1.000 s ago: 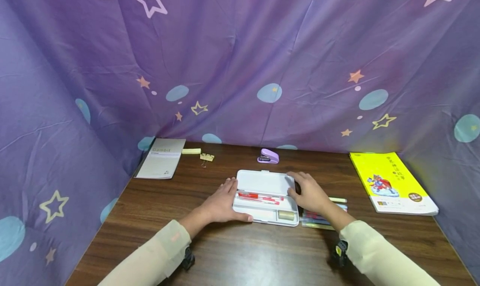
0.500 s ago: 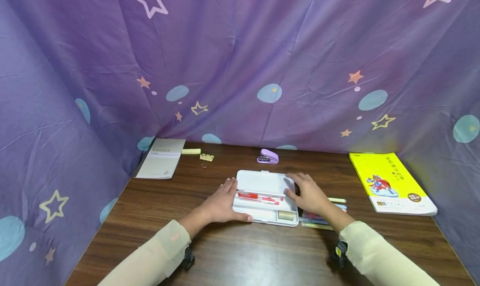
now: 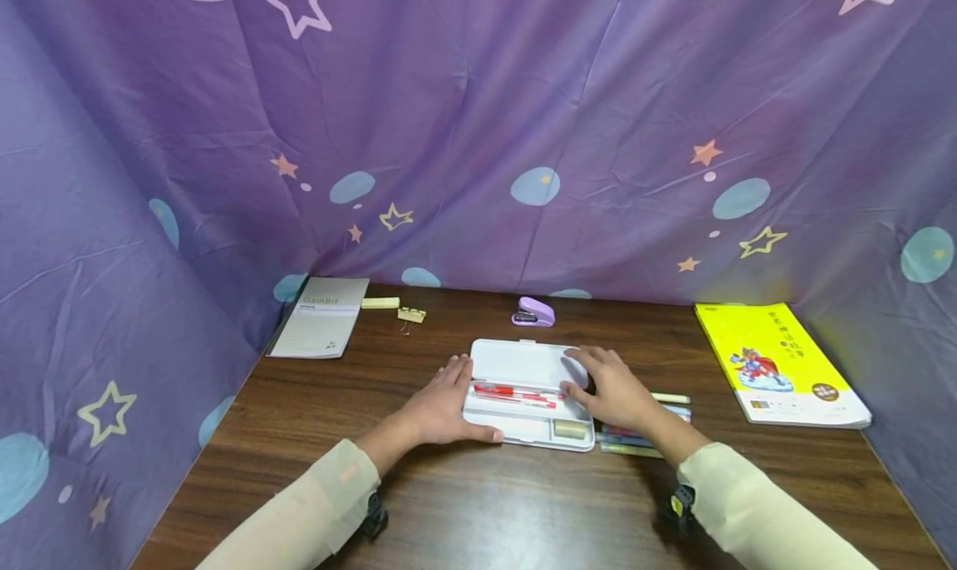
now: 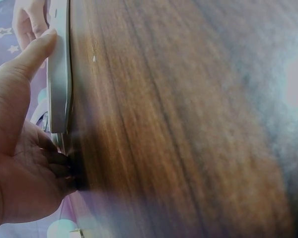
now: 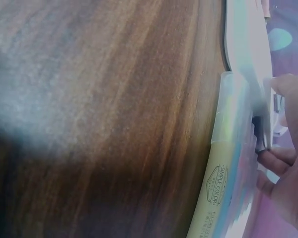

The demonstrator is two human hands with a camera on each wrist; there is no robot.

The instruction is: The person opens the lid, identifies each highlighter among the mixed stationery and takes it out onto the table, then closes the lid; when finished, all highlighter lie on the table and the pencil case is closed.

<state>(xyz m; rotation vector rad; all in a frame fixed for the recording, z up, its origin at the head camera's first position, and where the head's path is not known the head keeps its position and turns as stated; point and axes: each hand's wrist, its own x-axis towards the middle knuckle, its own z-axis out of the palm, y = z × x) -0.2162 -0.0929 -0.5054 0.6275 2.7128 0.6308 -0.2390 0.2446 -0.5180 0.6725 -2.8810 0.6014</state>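
Observation:
A white pencil case point(image 3: 516, 430) lies unfolded on the table, its lid point(image 3: 523, 362) laid back. Inside are several red pens point(image 3: 516, 394) and, in a small compartment, a beige block-like piece point(image 3: 571, 429). My left hand point(image 3: 441, 404) braces the case's left end, with the fingers along that side and the straight thumb against the front wall. At the right end, my right hand point(image 3: 616, 391) pinches the lid's edge; in the right wrist view the thumb is above it and fingers below. Under the right wrist lie several capped markers point(image 5: 218, 178), partly hidden.
Behind the case sits a purple stapler point(image 3: 534, 312). At the back left are a notebook point(image 3: 321, 316), a pale yellow stick-like piece point(image 3: 380, 302) and a gold binder clip point(image 3: 412, 314). A yellow book point(image 3: 781, 366) lies at the right. Purple curtains point(image 3: 478, 138) enclose the table.
My right hand has shifted slightly left, its thumb reaching a little farther over the lid. The left hand and the case stay in place.

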